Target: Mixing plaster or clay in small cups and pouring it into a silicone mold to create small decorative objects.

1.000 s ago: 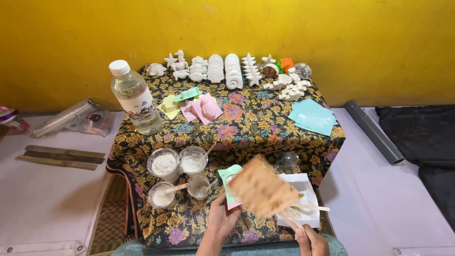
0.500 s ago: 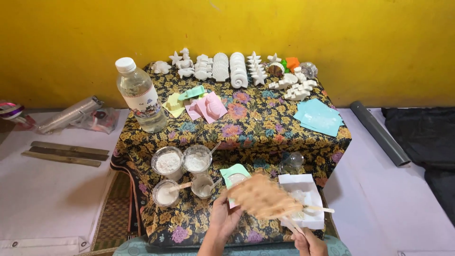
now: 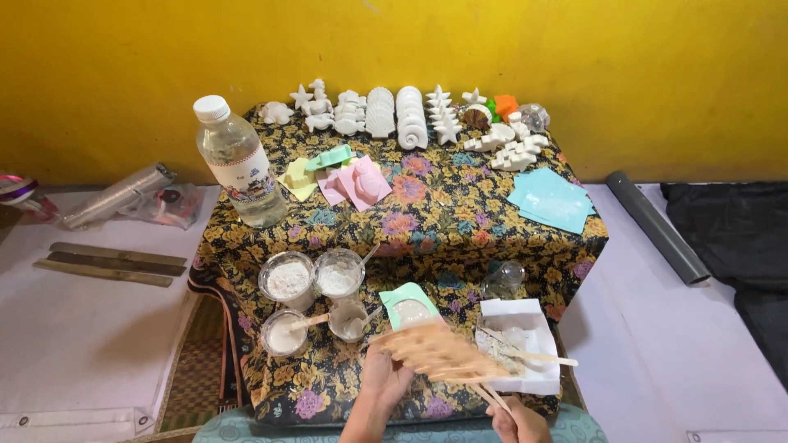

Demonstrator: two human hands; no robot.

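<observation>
Yellow wall behind, low bench (image 3: 460, 221) under a floral cloth, white mats on the floor either side. Your right hand (image 3: 517, 422) is closed round the handle of a woven fan (image 3: 435, 351); the fan blurs across just in front of the mint mould (image 3: 408, 305), which sits filled with white mix at the near edge of the bench. Your left hand (image 3: 384, 379) rests just below the mould, fingers loosely curled, holding nothing that I can tell.

Keep the fan low and flat over the mould, short strokes, and don't clip the cups (image 3: 316, 283) of white powder just left of the mould or the sticks in them. Steady the mould with the left hand if it shifts.

Packages: clear water bottle (image 3: 240, 164), white cap, pale label band, well left and back of the mould. White open box (image 3: 525, 344) just right of the mould, stick lying in it. Blue sheets (image 3: 552, 199) back right. Pink and yellow moulds (image 3: 345, 182) behind. Row of white casts (image 3: 402, 115) along the far edge.
</observation>
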